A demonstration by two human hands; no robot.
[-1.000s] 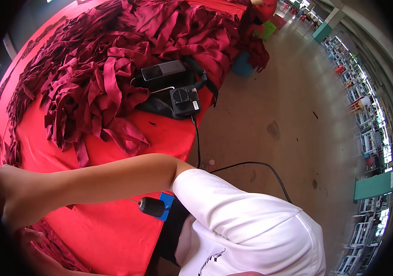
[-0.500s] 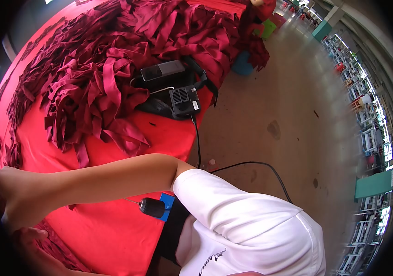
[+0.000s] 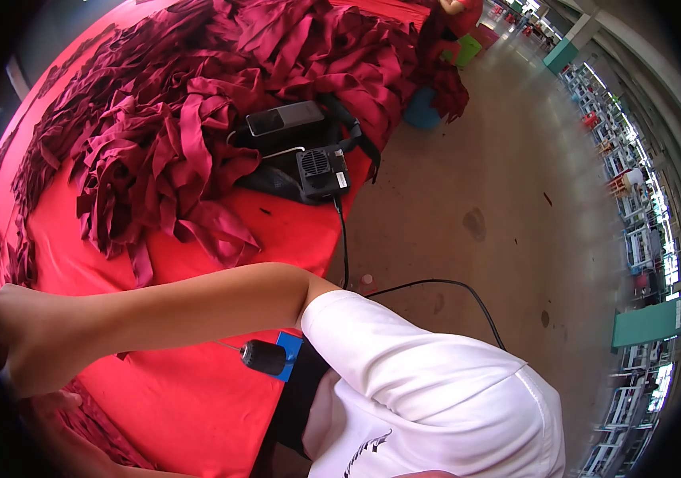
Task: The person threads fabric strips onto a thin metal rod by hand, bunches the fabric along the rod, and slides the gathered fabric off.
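My right hand point(image 3: 34, 342) is at the far left edge, over the red cloth-covered table point(image 3: 173, 398), with its fingers curled inward. The dark rim of the view hides its fingertips and anything in them. Just below it is my left hand point(image 3: 54, 406), partly covered and in shadow; most of its fingers are hidden. Dark red fabric strips point(image 3: 105, 426) lie beside the left hand. Near my right forearm, a black rounded piece with a thin metal rod point(image 3: 263, 358) rests at the table's edge against a blue square point(image 3: 289, 355).
A large heap of dark red fabric strips point(image 3: 173, 151) covers the table's far part. On it sit a black power-bank-like device point(image 3: 285, 119) and a black box with a fan grille point(image 3: 323, 171); its cable point(image 3: 468, 296) runs over the floor. Another person point(image 3: 460, 16) is at the far end.
The view has shifted slightly, and more of the other person shows at the top. Both my hands stay in nearly the same place.
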